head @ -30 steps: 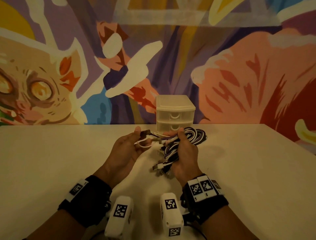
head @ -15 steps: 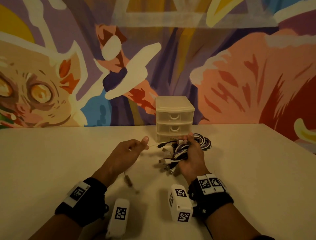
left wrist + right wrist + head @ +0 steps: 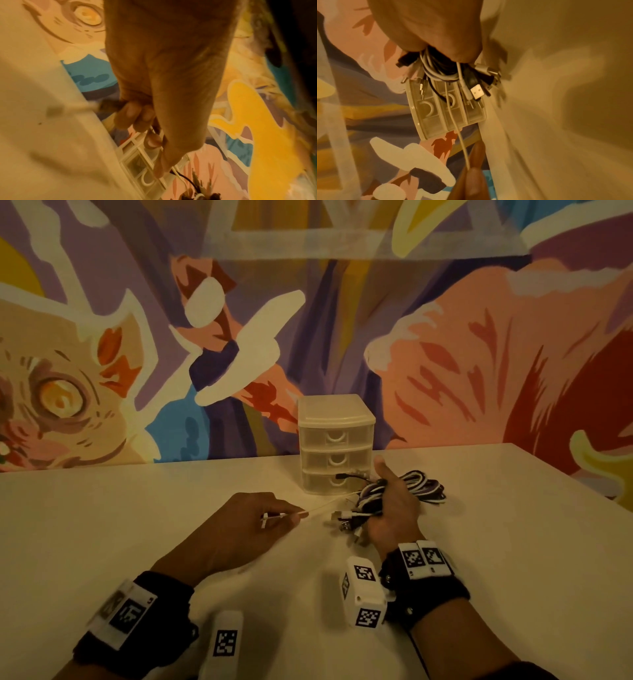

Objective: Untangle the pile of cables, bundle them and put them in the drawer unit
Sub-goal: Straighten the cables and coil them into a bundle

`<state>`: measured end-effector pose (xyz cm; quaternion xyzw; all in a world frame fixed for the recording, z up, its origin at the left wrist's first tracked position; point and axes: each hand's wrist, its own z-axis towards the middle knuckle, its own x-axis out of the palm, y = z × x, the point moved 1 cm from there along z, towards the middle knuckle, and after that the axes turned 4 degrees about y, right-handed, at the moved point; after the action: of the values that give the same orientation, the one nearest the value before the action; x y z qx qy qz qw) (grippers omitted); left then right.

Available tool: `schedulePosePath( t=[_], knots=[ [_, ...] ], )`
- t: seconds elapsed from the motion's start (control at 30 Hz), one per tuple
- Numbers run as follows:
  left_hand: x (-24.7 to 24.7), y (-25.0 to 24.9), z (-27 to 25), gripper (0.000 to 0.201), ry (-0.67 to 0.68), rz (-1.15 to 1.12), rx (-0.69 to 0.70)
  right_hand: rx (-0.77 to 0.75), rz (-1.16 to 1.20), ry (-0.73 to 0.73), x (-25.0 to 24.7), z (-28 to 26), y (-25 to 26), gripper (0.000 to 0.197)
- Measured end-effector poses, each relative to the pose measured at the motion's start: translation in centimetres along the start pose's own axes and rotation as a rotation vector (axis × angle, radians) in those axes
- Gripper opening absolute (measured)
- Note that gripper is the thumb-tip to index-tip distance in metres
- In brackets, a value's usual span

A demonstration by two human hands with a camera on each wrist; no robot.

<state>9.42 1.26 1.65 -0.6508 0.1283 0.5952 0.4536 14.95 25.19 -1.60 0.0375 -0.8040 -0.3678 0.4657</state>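
Pulling one thin white cable (image 3: 325, 506) sideways out of the tangle is where I am, so the job is barely begun. My left hand (image 3: 239, 529) has its grip pinched on that cable near its plug end, thumb against curled fingers, and the cable runs taut from there across to the pile of cables (image 3: 404, 491). My right hand (image 3: 394, 508) has its grip wrapped round the middle of the pile, holding it just above the tabletop (image 3: 513, 542), with black and white loops sticking out on the far side and several loose plugs fanned out on the near side. From the right wrist view the strands are plainly wound together, so nothing is sorted or bundled yet. The drawer unit (image 3: 335, 440) stands just behind the pile, against the painted wall, with all three drawers closed. Left to do, as I judge it: free each cable, coil and bundle them, open a drawer and put them in.
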Motion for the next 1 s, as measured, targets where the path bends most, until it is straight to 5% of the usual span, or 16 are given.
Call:
schedulePosePath(
  t=[0.07, 0.17, 0.3, 0.47, 0.7, 0.8, 1.0],
  knots=[
    [-0.4, -1.0, -0.4, 0.041, 0.007, 0.137, 0.075, -0.051, -0.101, -0.024, 0.2, -0.1, -0.1, 0.026],
    [-0.9, -2.6, -1.3, 0.063, -0.048, 0.129, 0.248, -0.104, -0.199, -0.079, 0.4, -0.1, -0.9, 0.038],
    [-1.4, -4.2, -1.7, 0.032, -0.233, 0.083, 0.422, -0.198, -0.363, -0.004, 1.1, -1.0, -1.7, 0.02],
    [-2.4, -4.7, -2.3, 0.01, -0.411, -0.131, 0.428, -0.212, -0.489, 0.206, 2.5, -3.1, -2.2, 0.021],
    [-2.2, -6.0, -3.0, 0.023, -0.18, -0.394, 0.473, -0.294, -0.74, 0.403, 4.4, -4.6, -3.4, 0.037],
    [-2.4, -5.9, -2.9, 0.027, -0.113, -0.559, 0.426, -0.173, -0.776, 0.482, 4.3, -4.9, -3.4, 0.055],
    [-2.0, -1.8, -1.0, 0.013, -0.452, -0.547, 0.148, 0.275, -0.5, 0.663, 5.7, -5.8, -4.3, 0.102]
  ],
)
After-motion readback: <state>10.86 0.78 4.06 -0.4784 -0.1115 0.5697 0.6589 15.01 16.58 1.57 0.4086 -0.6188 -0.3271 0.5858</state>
